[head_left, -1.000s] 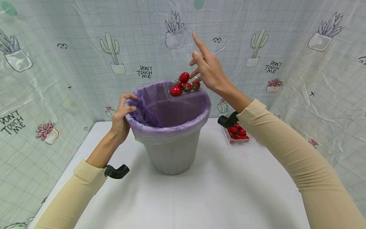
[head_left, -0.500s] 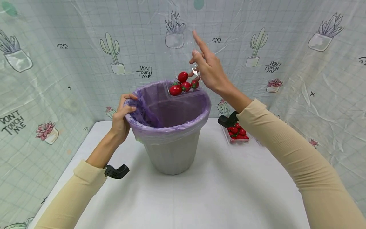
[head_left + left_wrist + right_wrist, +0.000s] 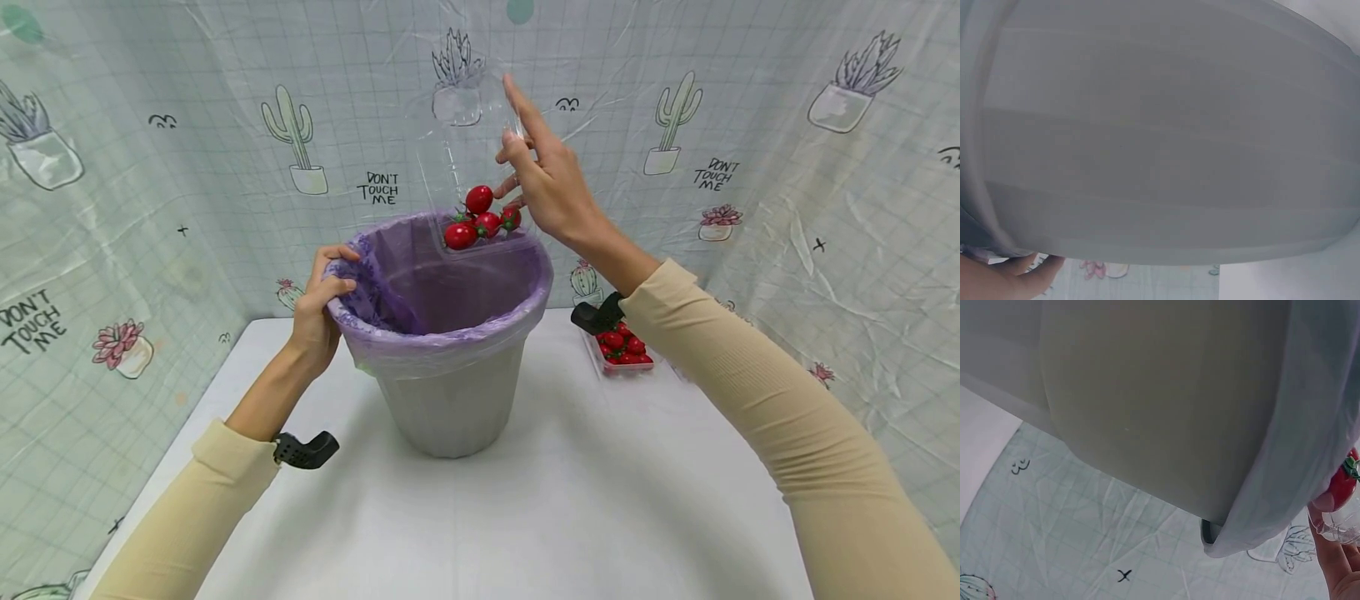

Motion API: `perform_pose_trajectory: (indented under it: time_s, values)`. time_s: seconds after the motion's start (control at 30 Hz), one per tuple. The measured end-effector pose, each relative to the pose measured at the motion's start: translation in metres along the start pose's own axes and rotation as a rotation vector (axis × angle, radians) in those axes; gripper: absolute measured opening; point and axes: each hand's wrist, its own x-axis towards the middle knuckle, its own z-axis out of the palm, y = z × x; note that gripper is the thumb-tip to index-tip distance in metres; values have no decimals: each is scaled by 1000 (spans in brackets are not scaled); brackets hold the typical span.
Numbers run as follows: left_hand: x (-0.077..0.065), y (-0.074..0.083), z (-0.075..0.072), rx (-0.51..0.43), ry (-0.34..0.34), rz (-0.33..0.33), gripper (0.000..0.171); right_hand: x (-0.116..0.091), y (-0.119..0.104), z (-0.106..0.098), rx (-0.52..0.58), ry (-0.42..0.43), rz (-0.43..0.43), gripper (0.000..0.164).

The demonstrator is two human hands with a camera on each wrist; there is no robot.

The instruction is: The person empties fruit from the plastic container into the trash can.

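Note:
A grey waste bin (image 3: 453, 408) stands on the table, lined with a purple plastic bag (image 3: 442, 343) folded over its rim. At the bin's left side my left hand (image 3: 317, 304) grips the rim and bag, thumb and fingers over the edge. Above the far right of the opening, my right hand (image 3: 551, 183) holds a clear plastic box (image 3: 435, 179) by its right side, tilted steeply. Several red cherry tomatoes (image 3: 461, 236) lie gathered at the box's lower edge. In the right wrist view, one tomato (image 3: 1342, 487) shows by the fingers (image 3: 1329, 550), partly cut off by the frame.
Another clear punnet (image 3: 628, 367) with several red tomatoes sits on the white table (image 3: 480, 533) to the right, partly hidden by my right wrist. A printed plastic curtain (image 3: 225, 167) surrounds the table at the back and sides.
The box in my right hand has tipped a little further and its tomatoes have shifted slightly left. The left hand and the bin have stayed in place.

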Motion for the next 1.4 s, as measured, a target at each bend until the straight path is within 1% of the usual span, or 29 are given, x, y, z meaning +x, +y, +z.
perform_pose_trajectory:
  time_s: [0.37,0.6,0.97,1.2,1.4]
  values:
    - [2,-2,-2,2,4,1,35,1,2,4,-19,13,-26,57]
    - [2,-3,-4,6,3,1,35,1,3,6,-43,14,-62,56]
    - [4,-3,-4,-4,0,4,35,2,4,8,-51,37,-93,57]
    - [4,-4,-5,2,0,5,35,2,3,8,-63,44,-128,57]
    - [4,-3,-4,2,-1,0,35,3,3,9,-59,43,-132,57]
